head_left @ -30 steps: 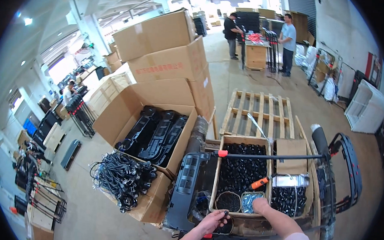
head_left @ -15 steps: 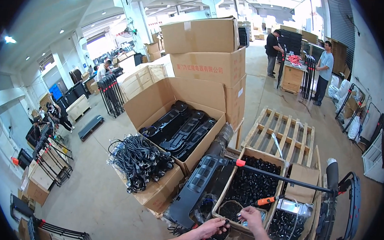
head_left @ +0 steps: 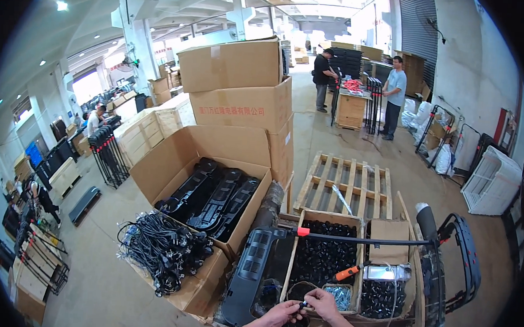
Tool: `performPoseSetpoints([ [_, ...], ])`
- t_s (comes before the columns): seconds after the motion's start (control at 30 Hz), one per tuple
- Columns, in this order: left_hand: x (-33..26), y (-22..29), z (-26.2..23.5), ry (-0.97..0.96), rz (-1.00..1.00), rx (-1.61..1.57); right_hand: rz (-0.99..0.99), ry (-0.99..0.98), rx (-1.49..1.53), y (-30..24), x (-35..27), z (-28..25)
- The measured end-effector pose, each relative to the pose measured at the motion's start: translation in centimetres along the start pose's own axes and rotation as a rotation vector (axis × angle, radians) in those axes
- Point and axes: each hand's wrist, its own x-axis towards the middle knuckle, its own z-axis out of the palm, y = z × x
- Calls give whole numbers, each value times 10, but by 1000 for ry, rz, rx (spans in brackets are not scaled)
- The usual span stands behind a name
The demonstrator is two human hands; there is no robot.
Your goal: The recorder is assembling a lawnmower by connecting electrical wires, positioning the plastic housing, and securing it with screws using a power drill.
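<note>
My left hand (head_left: 284,314) and my right hand (head_left: 323,304) meet over the near edge of a wooden box (head_left: 295,248) with compartments. The left fingers are closed on a small black part (head_left: 303,304). Against that part, my right fingers are pinched; whatever they hold is too small to make out. Beside the right hand lies a heap of silvery screws (head_left: 339,296). An orange-handled tool (head_left: 346,273) rests above the screws, on small black parts (head_left: 326,250) that fill the larger compartment. A black bar with a red end (head_left: 364,240) crosses the box.
Left of the box stands a dark plastic housing (head_left: 253,264). A pile of black cables (head_left: 166,247) sits on a carton, before an open carton (head_left: 250,222) of black mouldings. Stacked cartons (head_left: 236,85) rise behind. A pallet (head_left: 347,183) lies beyond; two people (head_left: 394,90) stand farther off.
My right hand has come left and down to meet the left at the small black part. The whole view has turned to the right, so the surroundings sit farther left.
</note>
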Motion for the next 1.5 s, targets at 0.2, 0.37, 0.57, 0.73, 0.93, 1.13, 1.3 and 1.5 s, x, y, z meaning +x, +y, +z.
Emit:
performPoseSetpoints([
  [0.2, 0, -4, -14, -24, -38, -45, 77, 11, 30, 0, -4, 8],
  [0.37, 1, -5, -20, -69, -40, -42, 94, 16, -28, -8, -10, 12],
  [0.57, -8, -3, -15, -58, -48, -43, 133, -37, -164, -19, -8, 16],
  [0.73, -14, 3, -19, -33, -34, -78, 123, -8, -139, -19, -9, 20],
  [0.93, -20, 4, -22, -10, -3, -61, 156, -112, -392, -37, -12, 29],
  [1.13, -25, 7, -30, 45, -12, -91, -365, -177, -781, -40, -12, 40],
  [1.3, -38, 15, -35, 159, 17, -149, -400, -199, -856, -67, -16, 66],
  [1.5, -48, 5, -50, 221, 129, -205, -516, -258, -959, -68, -8, 107],
])
